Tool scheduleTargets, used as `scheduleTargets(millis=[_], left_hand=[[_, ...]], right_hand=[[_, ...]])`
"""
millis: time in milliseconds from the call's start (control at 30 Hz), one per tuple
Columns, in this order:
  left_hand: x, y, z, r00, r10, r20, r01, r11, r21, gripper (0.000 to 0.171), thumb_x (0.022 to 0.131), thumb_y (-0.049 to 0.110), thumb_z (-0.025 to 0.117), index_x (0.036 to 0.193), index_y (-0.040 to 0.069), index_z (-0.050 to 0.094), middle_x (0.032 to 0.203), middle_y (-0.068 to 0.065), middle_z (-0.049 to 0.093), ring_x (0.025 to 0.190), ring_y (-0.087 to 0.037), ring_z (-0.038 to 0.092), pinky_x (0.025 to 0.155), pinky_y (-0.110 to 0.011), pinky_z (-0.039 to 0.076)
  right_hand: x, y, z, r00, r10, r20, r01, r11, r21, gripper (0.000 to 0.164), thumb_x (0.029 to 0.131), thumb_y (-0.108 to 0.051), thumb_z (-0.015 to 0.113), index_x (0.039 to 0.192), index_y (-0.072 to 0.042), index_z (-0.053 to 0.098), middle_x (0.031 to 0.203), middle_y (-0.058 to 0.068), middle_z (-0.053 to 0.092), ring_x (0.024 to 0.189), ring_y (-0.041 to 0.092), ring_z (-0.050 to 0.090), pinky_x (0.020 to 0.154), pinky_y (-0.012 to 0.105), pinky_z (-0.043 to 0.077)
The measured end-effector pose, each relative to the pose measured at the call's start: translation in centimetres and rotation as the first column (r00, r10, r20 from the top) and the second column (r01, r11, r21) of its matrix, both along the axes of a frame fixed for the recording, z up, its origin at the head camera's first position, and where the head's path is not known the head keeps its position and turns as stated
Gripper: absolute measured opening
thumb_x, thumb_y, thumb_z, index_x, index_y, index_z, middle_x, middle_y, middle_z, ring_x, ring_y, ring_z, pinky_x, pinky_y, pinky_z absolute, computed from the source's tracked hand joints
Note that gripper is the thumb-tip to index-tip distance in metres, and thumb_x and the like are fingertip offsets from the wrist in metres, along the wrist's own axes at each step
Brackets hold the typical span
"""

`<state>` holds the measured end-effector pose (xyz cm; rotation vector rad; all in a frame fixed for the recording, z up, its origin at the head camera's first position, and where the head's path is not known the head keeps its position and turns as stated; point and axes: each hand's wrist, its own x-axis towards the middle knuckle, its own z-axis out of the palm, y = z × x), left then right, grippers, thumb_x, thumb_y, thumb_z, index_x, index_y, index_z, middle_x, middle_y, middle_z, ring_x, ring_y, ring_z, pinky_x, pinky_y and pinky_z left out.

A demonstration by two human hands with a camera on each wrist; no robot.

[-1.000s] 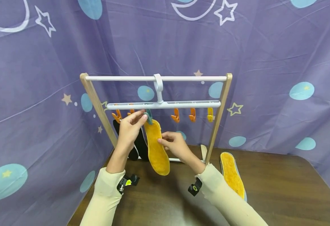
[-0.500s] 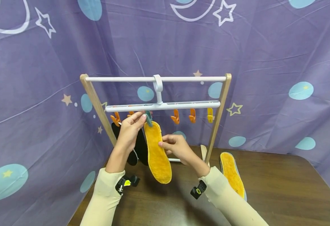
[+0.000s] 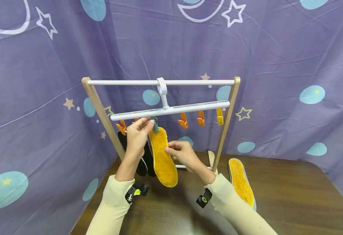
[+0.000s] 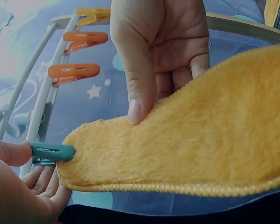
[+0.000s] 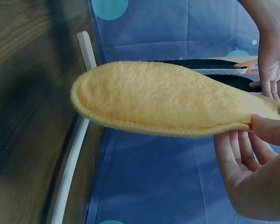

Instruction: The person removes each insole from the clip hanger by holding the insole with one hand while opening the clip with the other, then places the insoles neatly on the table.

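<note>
A fuzzy yellow insole point(image 3: 162, 160) hangs below the white hanger bar point(image 3: 189, 108), its narrow end at a teal clothespin point(image 4: 52, 151). My left hand point(image 3: 137, 135) pinches that clothespin between thumb and fingers. Lower down, my right hand point(image 3: 184, 153) holds the insole's edge, thumb on the fuzzy face and fingers behind, as the right wrist view shows. In the left wrist view the clothespin's tip overlaps the insole's end. Behind my left hand, two black insoles point(image 3: 142, 168) hang from orange clothespins point(image 3: 121, 126), partly hidden.
The hanger hooks over the white top rail point(image 3: 118, 82) of a wooden-legged rack point(image 3: 102, 114). Two orange clothespins point(image 3: 183, 120) and a yellow clothespin point(image 3: 220, 117) hang on the bar's right half. Another yellow insole point(image 3: 241, 181) lies on the brown table point(image 3: 301, 192). A patterned curtain stands behind.
The hanger bar has tilted, its left end lower and right end higher. My left hand has shifted slightly down with the clothespin. The yellow insole swung down, then back up a little.
</note>
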<state>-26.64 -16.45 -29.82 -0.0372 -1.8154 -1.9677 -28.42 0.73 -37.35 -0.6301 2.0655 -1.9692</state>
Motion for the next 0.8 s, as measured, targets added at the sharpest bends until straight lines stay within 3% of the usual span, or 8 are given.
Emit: scheduleTargets(millis=[133, 333, 567, 800], left_hand=[[-0.08, 0.14, -0.08, 0.999, 0.031, -0.032, -0.031, 1.0, 0.005, 0.029, 0.095, -0.003, 0.066, 0.121, -0.016, 0.065, 0.103, -0.012, 0.077, 0.085, 0.0, 0.07, 0.082, -0.014, 0.056], [-0.09, 0.27, 0.04, 0.998, 0.041, -0.05, -0.04, 0.999, 0.016, 0.028, 0.095, -0.003, 0.067, 0.12, -0.016, 0.066, 0.104, -0.014, 0.078, 0.085, 0.0, 0.07, 0.082, -0.013, 0.056], [-0.18, 0.38, -0.05, 0.997, 0.041, -0.067, -0.04, 0.999, 0.019, 0.027, 0.095, -0.003, 0.067, 0.118, -0.016, 0.066, 0.102, -0.014, 0.078, 0.084, -0.001, 0.07, 0.08, -0.014, 0.056], [-0.26, 0.35, -0.19, 0.996, 0.053, -0.073, -0.052, 0.999, 0.012, 0.026, 0.095, -0.003, 0.067, 0.118, -0.016, 0.067, 0.1, -0.014, 0.078, 0.082, -0.001, 0.071, 0.079, -0.014, 0.057]], right_hand=[[0.1, -0.04, 0.04, 1.0, -0.015, -0.013, 0.016, 1.0, 0.022, 0.024, 0.099, -0.008, 0.065, 0.118, 0.007, 0.069, 0.104, 0.019, 0.075, 0.084, 0.008, 0.066, 0.08, 0.038, 0.062], [0.19, -0.03, 0.11, 0.999, -0.031, -0.021, 0.032, 0.999, 0.025, 0.023, 0.098, -0.006, 0.065, 0.118, 0.006, 0.069, 0.101, 0.017, 0.075, 0.082, 0.008, 0.066, 0.081, 0.04, 0.061], [0.43, 0.02, -0.19, 0.995, -0.088, -0.056, 0.089, 0.996, 0.011, 0.021, 0.096, -0.007, 0.068, 0.113, 0.006, 0.071, 0.1, 0.019, 0.075, 0.081, 0.008, 0.067, 0.074, 0.031, 0.061], [0.89, -0.07, -0.2, 0.992, -0.106, -0.064, 0.106, 0.994, 0.001, 0.021, 0.096, -0.007, 0.069, 0.112, 0.006, 0.072, 0.1, 0.022, 0.075, 0.079, 0.008, 0.066, 0.077, 0.042, 0.063]])
